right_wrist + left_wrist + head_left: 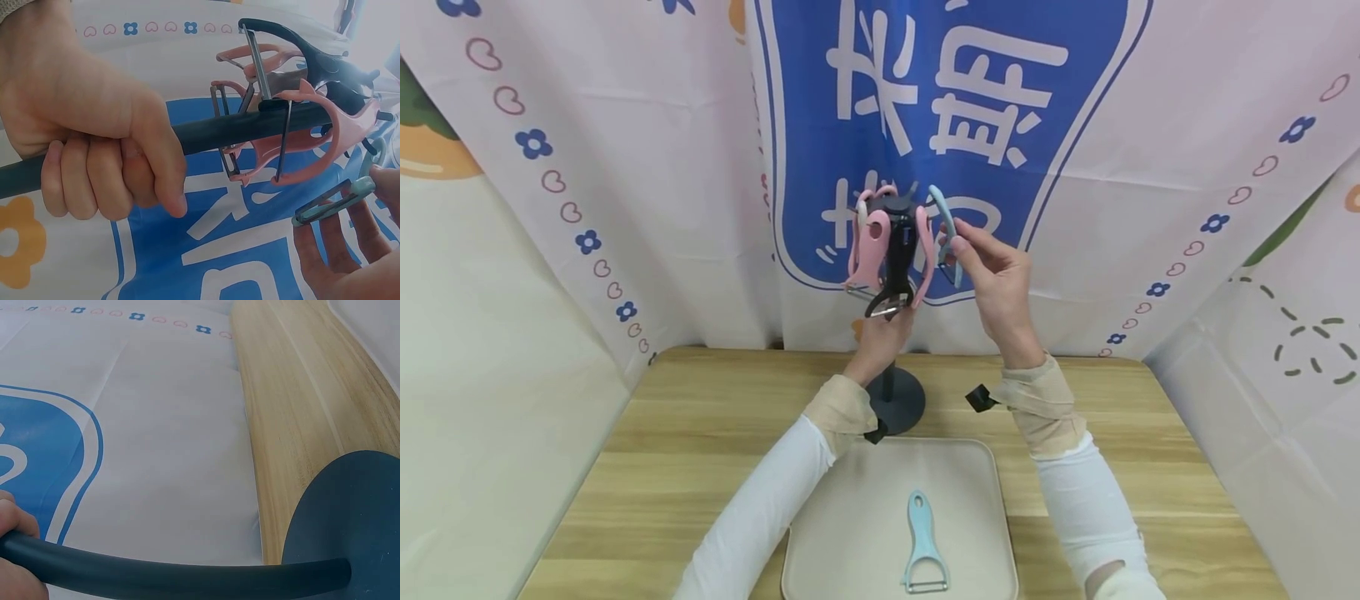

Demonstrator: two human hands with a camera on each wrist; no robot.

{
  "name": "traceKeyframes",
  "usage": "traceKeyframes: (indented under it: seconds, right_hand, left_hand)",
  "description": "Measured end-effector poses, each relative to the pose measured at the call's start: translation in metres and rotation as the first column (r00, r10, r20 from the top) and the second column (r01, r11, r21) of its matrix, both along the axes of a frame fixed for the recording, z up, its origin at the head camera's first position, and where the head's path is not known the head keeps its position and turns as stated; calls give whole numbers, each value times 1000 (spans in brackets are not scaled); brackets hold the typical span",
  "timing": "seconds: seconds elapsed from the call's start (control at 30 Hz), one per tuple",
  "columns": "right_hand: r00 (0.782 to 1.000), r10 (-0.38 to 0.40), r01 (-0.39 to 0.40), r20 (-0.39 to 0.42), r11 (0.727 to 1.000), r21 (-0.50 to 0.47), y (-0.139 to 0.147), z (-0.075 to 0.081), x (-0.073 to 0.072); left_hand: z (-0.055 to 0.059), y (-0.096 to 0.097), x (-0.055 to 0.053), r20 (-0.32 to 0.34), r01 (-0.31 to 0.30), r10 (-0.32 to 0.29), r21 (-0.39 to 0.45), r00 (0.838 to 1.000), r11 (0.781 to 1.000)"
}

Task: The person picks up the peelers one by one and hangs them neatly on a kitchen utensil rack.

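My left hand [119, 150] grips the dark pole [156, 575] of a stand, fingers wrapped round it below the hooks. My right hand [1000, 283] pinches a light blue peeler [946, 218] between thumb and fingers, close beside the hooks at the top right of the stand. Around the top hang several pink peelers [871, 250] and a black peeler [901, 258], blades downward. In the right wrist view the blue peeler's blade end [325, 203] lies against my fingertips. Another light blue peeler [921, 533] rests on the tray.
A beige tray [835, 533] lies on the wooden table [715, 408], in front of the stand's round black base [906, 408]. Behind the table hangs a white cloth [700, 208] with a blue printed panel.
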State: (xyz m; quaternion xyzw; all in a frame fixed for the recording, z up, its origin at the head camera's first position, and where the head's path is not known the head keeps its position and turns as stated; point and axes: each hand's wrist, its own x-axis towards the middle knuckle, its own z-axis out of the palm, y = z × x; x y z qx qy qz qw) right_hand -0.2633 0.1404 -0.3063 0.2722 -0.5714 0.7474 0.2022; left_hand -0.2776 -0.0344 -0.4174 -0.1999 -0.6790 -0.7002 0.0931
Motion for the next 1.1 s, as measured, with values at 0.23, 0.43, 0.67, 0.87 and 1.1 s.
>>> traceKeyframes:
  seconds: [0.23,0.43,0.67,0.87,1.1]
  right_hand:
    - [1000,4,-5,-17,1000,-16,-5,0,-2]
    - [1000,19,-19,11,1000,-2,-8,1,-3]
    - [996,30,-32,86,999,15,-8,-3,-5]
    - [995,52,-53,85,998,18,-11,-8,-7]
    - [995,88,-89,48,996,19,-14,-11,-9]
  left_hand:
    - [0,0,-2,-14,15,-15,22,1000,1000]
    - [-1,0,-1,-1,11,-11,4,1000,1000]
    - [-1,0,0,-12,15,-15,-1,1000,1000]
    - [1,1,0,12,15,-15,-1,1000,1000]
    - [2,1,2,28,-2,2,5,1000,1000]
